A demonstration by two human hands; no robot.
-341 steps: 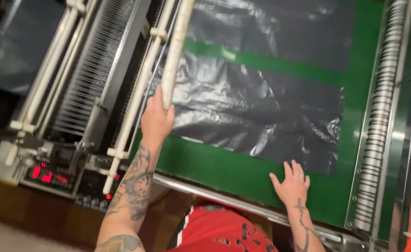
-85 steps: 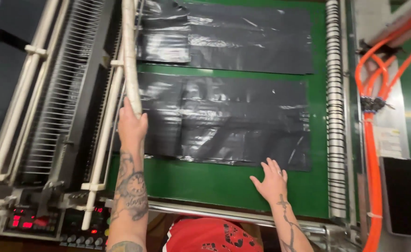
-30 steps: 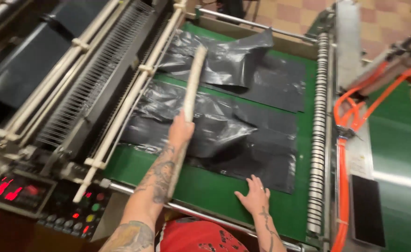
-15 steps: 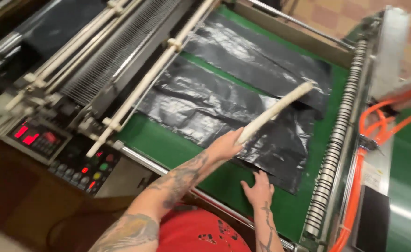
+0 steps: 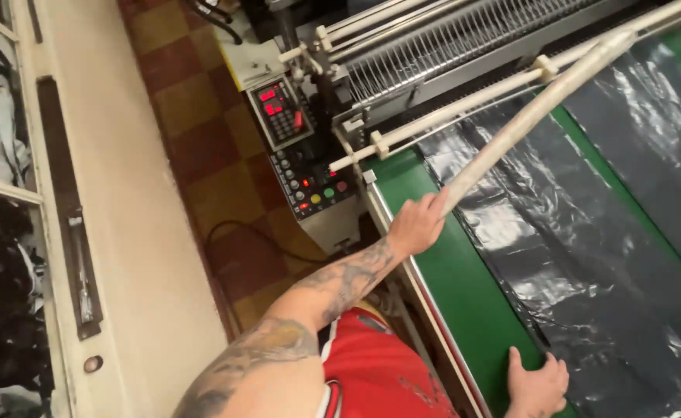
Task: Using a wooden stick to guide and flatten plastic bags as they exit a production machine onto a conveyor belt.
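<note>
Checkered floor tiles (image 5: pixel 201 147) on the left, then a control panel (image 5: pixel 298 147) with red readouts. Left hand (image 5: pixel 416 224) is wrapped tight around the low end of a long pale stick (image 5: pixel 542 108) angled up over the green belt (image 5: pixel 464 294) — looks light and stiff, best gripped at that end. Right hand (image 5: pixel 538 387) lies flat, fingers spread, on the edge of thin, slippery-looking black plastic sheet (image 5: pixel 588 263).

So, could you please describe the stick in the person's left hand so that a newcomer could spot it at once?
Start at the green conveyor bed with black plastic sheets lying on it. At its near edge the left hand grips a long pale stick that slants up across the belt. Unlike the machine's white rods, it has no clips on it and lies diagonally.
</note>
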